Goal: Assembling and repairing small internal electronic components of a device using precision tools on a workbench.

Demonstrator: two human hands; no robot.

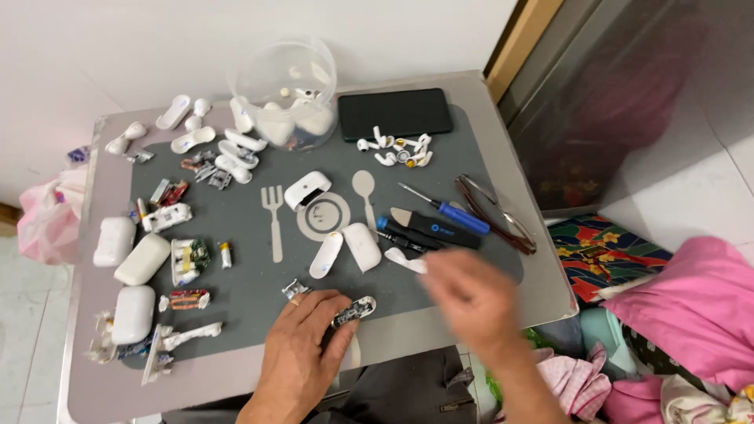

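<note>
My left hand (302, 345) rests at the front edge of the grey mat (251, 290) and pinches a small circuit-board part (355, 308) between thumb and fingers. My right hand (470, 297) hovers blurred just right of it, fingers loosely apart, holding nothing that I can make out. Directly in front of the hands lie two white earbud-case halves (345, 250) and a white shell piece (404, 260). A closed white earbud case (307, 189) sits further back by the printed fork and plate.
A clear tub (284, 90) of white case parts stands at the back, beside a black phone (395, 113) and loose earbuds (397, 149). A blue screwdriver (444, 209), black pry tools (428, 229) and glasses (495, 213) lie right. White cases (133, 267) and dismantled parts fill the left side.
</note>
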